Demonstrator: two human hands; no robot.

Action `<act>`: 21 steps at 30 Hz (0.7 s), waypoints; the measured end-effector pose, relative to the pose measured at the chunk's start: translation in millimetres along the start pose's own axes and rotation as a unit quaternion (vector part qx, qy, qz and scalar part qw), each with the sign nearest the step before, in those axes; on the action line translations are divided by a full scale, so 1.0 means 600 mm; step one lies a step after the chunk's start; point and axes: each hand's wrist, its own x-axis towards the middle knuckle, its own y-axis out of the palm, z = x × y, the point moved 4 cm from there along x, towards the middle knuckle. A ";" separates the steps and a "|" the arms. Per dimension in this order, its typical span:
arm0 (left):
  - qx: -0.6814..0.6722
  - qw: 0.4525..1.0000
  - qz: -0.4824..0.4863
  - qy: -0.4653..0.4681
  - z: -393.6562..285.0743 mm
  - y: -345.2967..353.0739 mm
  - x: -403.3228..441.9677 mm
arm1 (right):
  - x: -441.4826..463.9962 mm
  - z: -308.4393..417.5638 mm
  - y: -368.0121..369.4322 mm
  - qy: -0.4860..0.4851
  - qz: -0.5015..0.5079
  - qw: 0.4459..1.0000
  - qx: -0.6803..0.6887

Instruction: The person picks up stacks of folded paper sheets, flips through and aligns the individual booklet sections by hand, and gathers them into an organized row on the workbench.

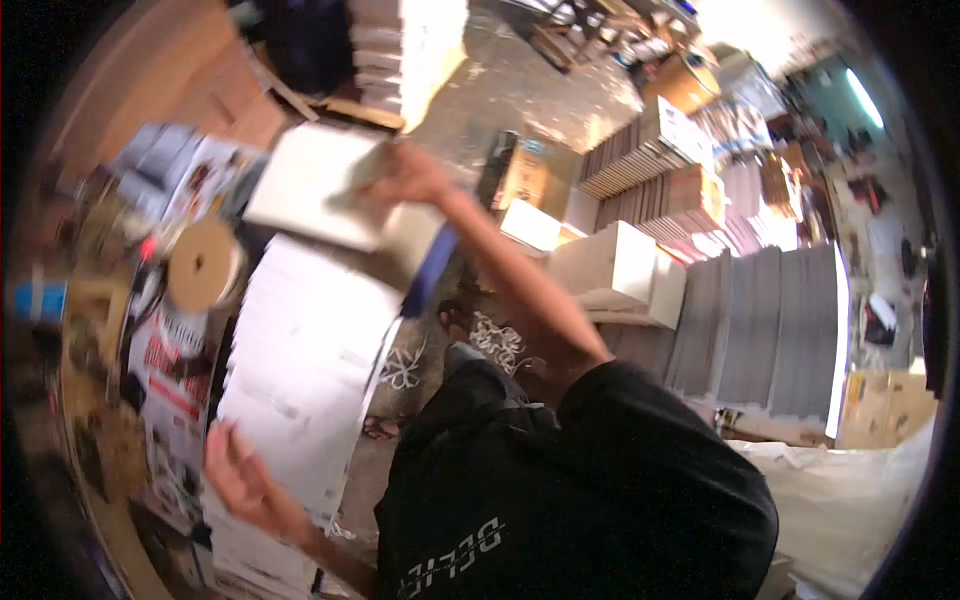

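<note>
My left hand (245, 485) is open at the lower left, fingers stretched out over the near left edge of a long row of overlapping white printed sheets (310, 350). Farther up, my right hand (410, 178) reaches over a thick white block (310, 185), which looks like a stack of paper or a box. Its fingers are blurred over the block's right part, and I cannot tell whether they grip it. A blue edge (430, 270) shows just below the block's right side.
A brown roll (203, 265) stands left of the sheets, near printed red-and-white packs (170, 370). To the right are white boxes (610, 265), grey stacks (765, 330) and bundled stacks (640, 150). White strapping (497, 340) lies on the floor by my feet.
</note>
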 end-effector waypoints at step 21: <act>-0.318 0.834 0.036 -0.449 -0.095 0.476 0.113 | -0.001 0.013 -0.041 0.083 0.125 0.979 0.138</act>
